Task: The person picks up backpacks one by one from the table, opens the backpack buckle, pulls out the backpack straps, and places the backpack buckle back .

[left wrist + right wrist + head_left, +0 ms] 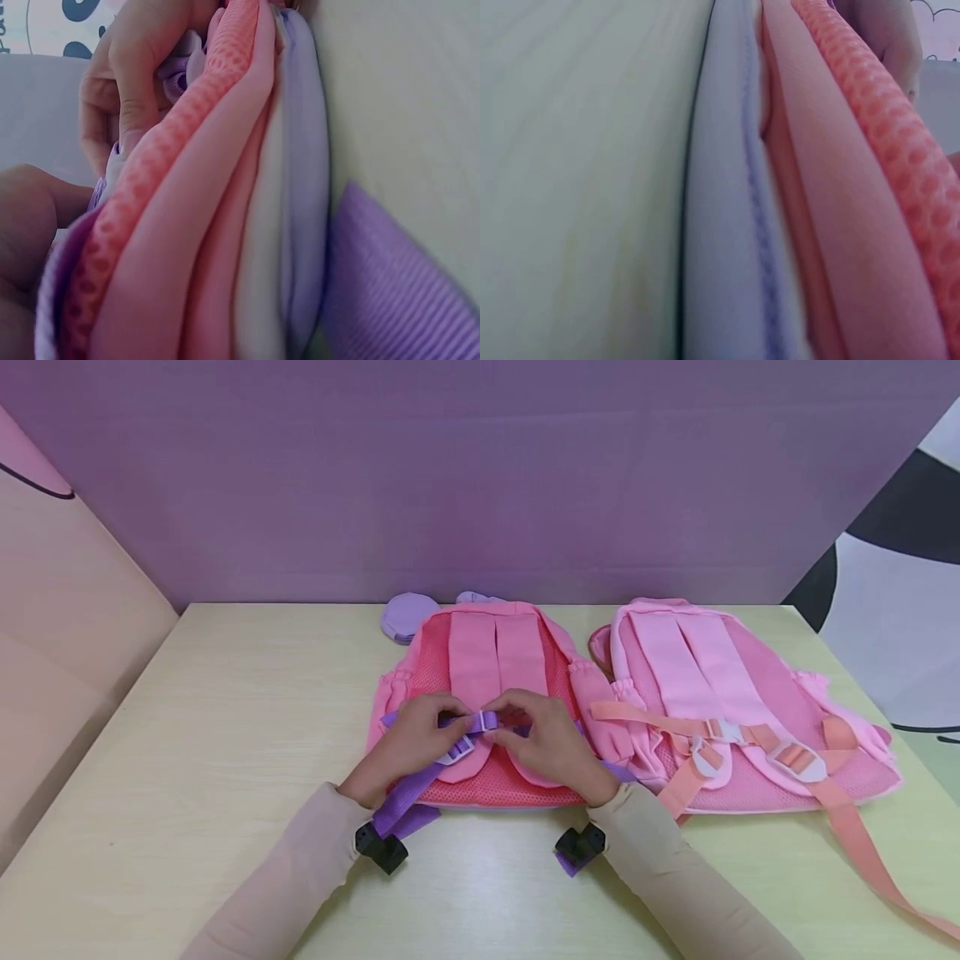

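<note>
A pink backpack (487,652) with a red mesh back lies on the table, its shoulder straps facing up. Above it, my left hand (420,735) pinches a purple strap near a small pale buckle (487,721). From the other side, my right hand (553,739) pinches the same buckle piece between thumb and fingers. A pale strap adjuster (456,750) sits just below the left fingers, with purple webbing (405,797) hanging from it. Both wrist views mostly show the bag's layered edge; the left one also shows the right hand (135,67) over the mesh, with the buckle mostly hidden.
A second, lighter pink backpack (720,668) with orange straps (862,843) lies close on the right, its chest buckle (726,731) joined across the shoulder straps. A round lilac piece (408,614) pokes out behind the first bag. A purple panel (480,485) stands along the table's back edge.
</note>
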The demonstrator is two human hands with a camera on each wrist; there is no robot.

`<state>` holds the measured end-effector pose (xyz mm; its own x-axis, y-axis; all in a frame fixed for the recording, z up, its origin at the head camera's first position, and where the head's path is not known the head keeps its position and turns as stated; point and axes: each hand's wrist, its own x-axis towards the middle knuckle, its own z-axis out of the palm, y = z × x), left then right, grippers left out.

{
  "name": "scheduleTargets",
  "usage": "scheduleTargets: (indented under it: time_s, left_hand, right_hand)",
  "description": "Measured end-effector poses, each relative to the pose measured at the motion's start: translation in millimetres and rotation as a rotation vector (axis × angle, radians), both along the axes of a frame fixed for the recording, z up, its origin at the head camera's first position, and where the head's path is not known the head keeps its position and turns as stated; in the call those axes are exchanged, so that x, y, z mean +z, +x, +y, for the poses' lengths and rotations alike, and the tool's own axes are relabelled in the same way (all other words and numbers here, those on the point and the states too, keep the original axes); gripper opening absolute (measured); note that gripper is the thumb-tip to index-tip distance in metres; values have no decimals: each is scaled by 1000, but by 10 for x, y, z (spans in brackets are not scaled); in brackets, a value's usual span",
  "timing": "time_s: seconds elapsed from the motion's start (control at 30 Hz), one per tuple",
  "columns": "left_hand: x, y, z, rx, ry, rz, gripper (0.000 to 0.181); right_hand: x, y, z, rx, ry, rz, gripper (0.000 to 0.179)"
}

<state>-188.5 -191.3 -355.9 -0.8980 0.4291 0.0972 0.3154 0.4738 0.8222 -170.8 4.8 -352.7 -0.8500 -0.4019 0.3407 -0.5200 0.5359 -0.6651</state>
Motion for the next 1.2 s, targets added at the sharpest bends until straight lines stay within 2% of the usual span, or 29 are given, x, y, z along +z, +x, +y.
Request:
scheduleTargets:
  time_s: [0.3,0.5,0.93,1.07,1.2]
  left_hand:
    - [-5,-39,-14,-14,-22,1,16]
    - [-6,-21,13,-1,-13,16,14]
    - [10,17,39,16,-15,51,13]
    - [3,11,26,2,2,34,14]
    - [-7,-26,-23,-28,11,-10,17]
  right_hand:
    - [7,4,-3,-19,-1,3,29]
    - [0,6,-1,-35,27,10,30]
    - [-2,6,-3,-24,20,16,28]
    - [-2,8,-4,-19,1,20,26]
    - [-10,3,-5,-8,-14,21,26]
